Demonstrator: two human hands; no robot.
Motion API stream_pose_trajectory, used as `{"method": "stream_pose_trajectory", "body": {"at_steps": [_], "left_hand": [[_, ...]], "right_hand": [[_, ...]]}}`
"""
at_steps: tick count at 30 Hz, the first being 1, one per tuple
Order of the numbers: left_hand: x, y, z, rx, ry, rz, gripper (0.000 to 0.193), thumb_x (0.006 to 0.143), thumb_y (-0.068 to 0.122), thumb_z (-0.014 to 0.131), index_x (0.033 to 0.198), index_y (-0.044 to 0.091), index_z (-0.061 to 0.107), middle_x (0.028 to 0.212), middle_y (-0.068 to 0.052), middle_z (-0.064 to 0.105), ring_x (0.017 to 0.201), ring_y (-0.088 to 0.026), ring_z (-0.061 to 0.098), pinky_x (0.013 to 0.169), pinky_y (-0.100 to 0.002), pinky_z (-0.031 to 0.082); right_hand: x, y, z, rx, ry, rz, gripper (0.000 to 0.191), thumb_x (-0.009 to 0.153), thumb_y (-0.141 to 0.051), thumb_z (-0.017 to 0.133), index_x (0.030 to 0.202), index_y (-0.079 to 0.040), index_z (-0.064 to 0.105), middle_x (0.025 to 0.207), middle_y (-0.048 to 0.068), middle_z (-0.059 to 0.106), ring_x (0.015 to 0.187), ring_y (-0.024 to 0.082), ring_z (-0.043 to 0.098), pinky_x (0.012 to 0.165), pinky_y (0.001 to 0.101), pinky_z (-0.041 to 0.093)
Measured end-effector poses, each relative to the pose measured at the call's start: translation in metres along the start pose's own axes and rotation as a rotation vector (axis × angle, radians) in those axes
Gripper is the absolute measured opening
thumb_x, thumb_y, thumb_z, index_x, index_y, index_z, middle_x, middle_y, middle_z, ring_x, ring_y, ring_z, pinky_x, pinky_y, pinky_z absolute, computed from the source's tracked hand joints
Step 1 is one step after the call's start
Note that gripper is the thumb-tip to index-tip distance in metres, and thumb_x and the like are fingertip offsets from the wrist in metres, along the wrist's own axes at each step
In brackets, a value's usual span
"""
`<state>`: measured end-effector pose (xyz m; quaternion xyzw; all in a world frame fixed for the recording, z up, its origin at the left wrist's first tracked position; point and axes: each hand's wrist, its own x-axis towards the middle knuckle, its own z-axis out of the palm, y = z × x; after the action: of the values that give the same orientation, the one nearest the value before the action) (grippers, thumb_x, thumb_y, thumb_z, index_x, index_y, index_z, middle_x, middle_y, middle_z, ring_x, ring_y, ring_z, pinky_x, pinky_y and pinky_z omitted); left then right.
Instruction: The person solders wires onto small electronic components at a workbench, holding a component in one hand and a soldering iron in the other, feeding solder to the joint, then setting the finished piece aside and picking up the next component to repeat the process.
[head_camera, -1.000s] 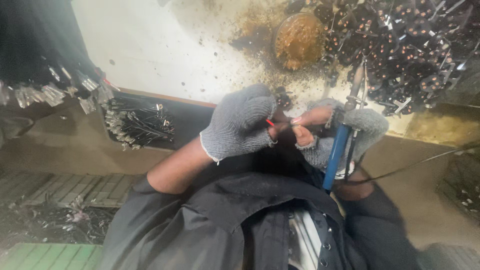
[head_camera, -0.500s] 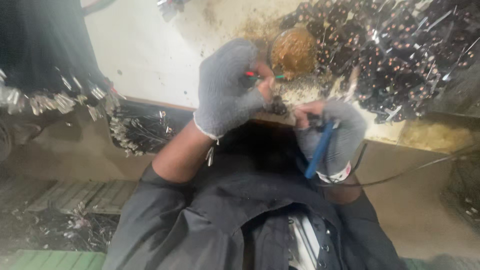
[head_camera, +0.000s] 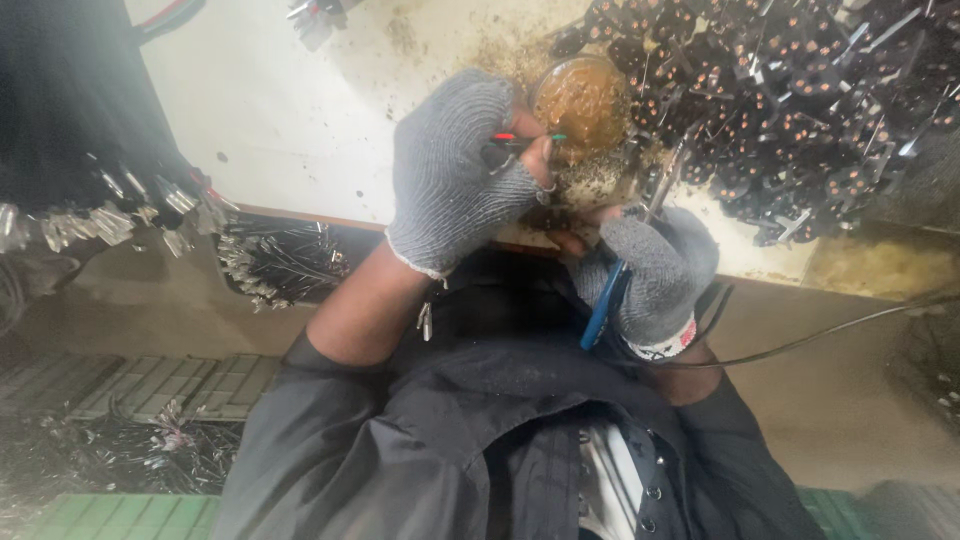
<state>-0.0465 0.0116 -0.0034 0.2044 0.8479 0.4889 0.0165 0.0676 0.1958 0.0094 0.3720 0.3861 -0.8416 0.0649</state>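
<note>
Left hand (head_camera: 455, 170) pinches coloured wires (head_camera: 525, 139) over amber pot (head_camera: 583, 98); right hand (head_camera: 655, 270) grips blue-handled tool (head_camera: 610, 300). Risk: wires slip, tip nicks bare fingertips.

We see thin wires (head_camera: 528, 140), red and green at their ends, held level and pointing to three o'clock, their tips over a round tin of brown paste (head_camera: 583, 100). At five o'clock of the tin stands a blue-handled tool (head_camera: 612, 292), metal tip up.

Two gloved hands, left hand (head_camera: 455, 170), right hand (head_camera: 655, 270), one blue-handled tool (head_camera: 607, 300), one round tin (head_camera: 582, 100)
</note>
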Motion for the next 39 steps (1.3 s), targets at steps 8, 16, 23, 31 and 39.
{"method": "stream_pose_trajectory", "body": {"at_steps": [8, 16, 23, 31, 39], "left_hand": [[-0.027, 0.011, -0.031, -0.1, -0.246, 0.048, 0.021, 0.082, 0.013, 0.085, 0.087, 0.018, 0.066, 0.082, 0.0, 0.062, 0.074, -0.02, 0.064, 0.065, -0.033, 0.05], [-0.05, 0.009, -0.007, 0.16, -0.307, 0.075, 0.025, 0.073, 0.023, 0.082, 0.088, 0.019, 0.063, 0.084, -0.004, 0.057, 0.074, -0.028, 0.063, 0.062, -0.042, 0.048], [-0.046, 0.013, -0.003, 0.223, -0.327, 0.054, 0.023, 0.073, 0.023, 0.082, 0.085, 0.02, 0.063, 0.082, -0.004, 0.057, 0.07, -0.028, 0.062, 0.058, -0.042, 0.047], [-0.046, 0.013, -0.006, 0.201, -0.332, 0.081, 0.022, 0.078, 0.023, 0.081, 0.089, 0.017, 0.063, 0.086, -0.006, 0.057, 0.075, -0.029, 0.063, 0.062, -0.043, 0.048], [-0.043, 0.016, -0.007, 0.163, -0.312, 0.029, 0.024, 0.08, 0.023, 0.084, 0.085, 0.017, 0.062, 0.083, -0.005, 0.056, 0.074, -0.029, 0.062, 0.062, -0.043, 0.047]], "right_hand": [[0.005, -0.001, -0.01, -1.351, -0.256, -0.943, 0.015, 0.097, -0.015, 0.084, 0.101, -0.002, 0.078, 0.095, 0.011, 0.078, 0.081, 0.02, 0.072, 0.072, 0.0314, 0.056], [-0.012, -0.056, -0.001, -0.836, -0.131, 0.374, 0.053, 0.076, -0.051, 0.08, 0.108, -0.009, 0.076, 0.087, -0.006, 0.072, 0.069, 0.014, 0.069, 0.065, 0.0245, 0.058], [-0.024, -0.012, -0.052, -1.212, -0.251, -0.596, 0.051, 0.083, -0.046, 0.074, 0.107, -0.002, 0.066, 0.086, 0.008, 0.061, 0.081, 0.028, 0.06, 0.075, 0.0417, 0.046], [-0.029, -0.011, -0.041, -1.062, -0.309, -0.417, 0.035, 0.082, -0.025, 0.078, 0.104, -0.002, 0.063, 0.086, 0.009, 0.059, 0.08, 0.025, 0.059, 0.071, 0.0409, 0.046], [-0.028, -0.012, -0.045, -1.051, -0.301, -0.404, 0.028, 0.084, -0.02, 0.077, 0.097, 0.001, 0.063, 0.08, 0.01, 0.06, 0.074, 0.024, 0.061, 0.066, 0.0397, 0.049]]}}
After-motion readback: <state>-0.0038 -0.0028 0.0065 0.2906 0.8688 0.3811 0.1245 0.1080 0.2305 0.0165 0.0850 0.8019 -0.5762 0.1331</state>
